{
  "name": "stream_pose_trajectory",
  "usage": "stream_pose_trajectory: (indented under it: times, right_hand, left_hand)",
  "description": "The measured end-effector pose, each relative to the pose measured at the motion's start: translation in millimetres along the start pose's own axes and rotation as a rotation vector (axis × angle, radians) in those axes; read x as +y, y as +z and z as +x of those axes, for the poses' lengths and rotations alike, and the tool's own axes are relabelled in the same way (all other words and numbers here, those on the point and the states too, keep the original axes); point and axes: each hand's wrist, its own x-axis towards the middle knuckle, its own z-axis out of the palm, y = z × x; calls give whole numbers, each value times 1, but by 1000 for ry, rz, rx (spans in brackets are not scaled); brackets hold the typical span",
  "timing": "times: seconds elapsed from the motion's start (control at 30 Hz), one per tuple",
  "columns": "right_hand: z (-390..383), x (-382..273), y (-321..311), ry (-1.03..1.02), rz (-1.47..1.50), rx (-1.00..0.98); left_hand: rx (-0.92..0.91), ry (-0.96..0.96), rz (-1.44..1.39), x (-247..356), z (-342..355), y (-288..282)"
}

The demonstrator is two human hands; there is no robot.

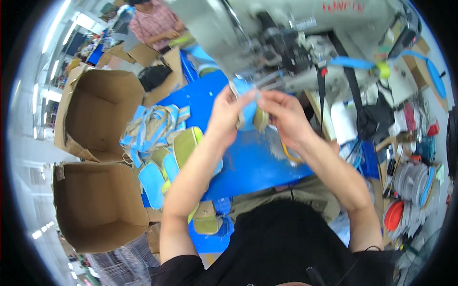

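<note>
Over the blue table [253, 167], both hands grip a small fabric piece [247, 114] in light blue and olive, held up close to the sewing machine [210, 28]. My left hand [223, 117] pinches its left side, the thumb reaching across the top. On the other side my right hand [288, 117] has thumb and fingertips closed on its upper edge. The machine's needle area is blurred and partly hidden behind the hands. By my left forearm lie several blue and olive fabric pouches [186, 148]. A heap of blue and tan straps [155, 126] is beyond them.
Two open cardboard boxes [100, 205] stand at the left. Another person [155, 24] works at the far left. At the right, white reels [410, 181] and a red reel [393, 215] sit among tools. A blue strap [353, 62] hangs along the machine.
</note>
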Motion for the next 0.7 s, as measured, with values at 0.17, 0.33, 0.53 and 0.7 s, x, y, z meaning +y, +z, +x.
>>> stream_pose_trajectory:
  times: [0.17,0.33,0.53,0.7]
  right_hand:
    - [-21,-4,3,-146,-124,-22]
    - [-37,15,-2,-299,-252,28]
    - [-77,5,2,-107,-26,-81]
    - [-74,16,-3,-98,-217,-103]
  left_hand:
    - [104,589,948,-19,-35,-20]
    - [-93,125,444,1,-70,-7]
    - [-262,54,-17,-17,-98,13]
    - [-464,295,756,-30,-91,-17]
